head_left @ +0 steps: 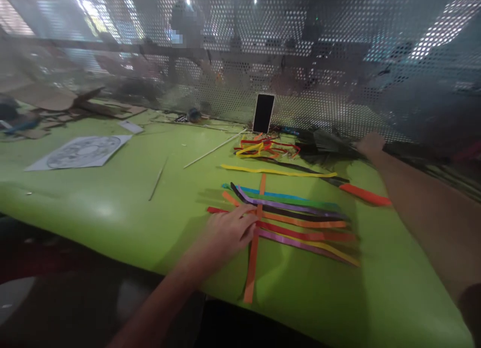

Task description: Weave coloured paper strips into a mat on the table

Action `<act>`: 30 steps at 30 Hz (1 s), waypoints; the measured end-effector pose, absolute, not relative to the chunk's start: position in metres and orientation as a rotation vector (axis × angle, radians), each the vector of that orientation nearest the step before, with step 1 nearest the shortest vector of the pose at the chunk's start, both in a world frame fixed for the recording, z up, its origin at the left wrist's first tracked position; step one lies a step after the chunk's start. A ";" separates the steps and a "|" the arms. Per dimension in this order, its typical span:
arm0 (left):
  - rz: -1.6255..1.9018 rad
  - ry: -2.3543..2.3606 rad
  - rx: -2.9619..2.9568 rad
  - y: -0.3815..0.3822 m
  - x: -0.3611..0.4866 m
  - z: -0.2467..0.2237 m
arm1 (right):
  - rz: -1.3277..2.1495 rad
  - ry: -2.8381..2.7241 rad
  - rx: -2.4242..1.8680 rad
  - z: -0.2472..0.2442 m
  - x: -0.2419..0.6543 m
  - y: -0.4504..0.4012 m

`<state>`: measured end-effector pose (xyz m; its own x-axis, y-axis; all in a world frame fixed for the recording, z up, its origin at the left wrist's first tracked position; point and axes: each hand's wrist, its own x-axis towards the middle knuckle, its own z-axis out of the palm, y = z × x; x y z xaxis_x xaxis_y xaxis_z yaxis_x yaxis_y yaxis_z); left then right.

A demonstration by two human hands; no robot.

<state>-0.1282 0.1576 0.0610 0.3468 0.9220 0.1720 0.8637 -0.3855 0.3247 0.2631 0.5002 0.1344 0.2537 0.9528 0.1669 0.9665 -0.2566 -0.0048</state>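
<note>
Colored strips lie side by side on the green table, among them a red strip (308,235), a black strip (293,214) and a blue strip (280,194). An orange strip (252,268) crosses them from front to back. My left hand (233,229) rests on the strips' left part, beside the crossing, with its fingers apart and pressing down. Behind them lies a separate yellow strip (278,171). My right hand (370,143) reaches to the back right, at a dark bundle (330,141); its fingers are blurred, and what they touch is unclear.
A phone (263,112) stands upright at the back, with tangled strips (263,147) before it. Thin sticks (215,148), a printed sheet (80,151) and cardboard pieces (45,95) are to the left. Red-handled scissors or a similar tool (364,194) lies right. A perforated screen (233,62) rises behind.
</note>
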 end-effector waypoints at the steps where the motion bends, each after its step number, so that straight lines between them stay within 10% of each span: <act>1: 0.495 1.632 2.435 0.158 -0.128 0.060 | -0.166 -1.831 -2.431 0.134 0.262 0.502; 30: 0.409 1.617 2.478 0.154 -0.126 0.066 | 0.223 -2.813 -0.788 0.084 0.083 0.401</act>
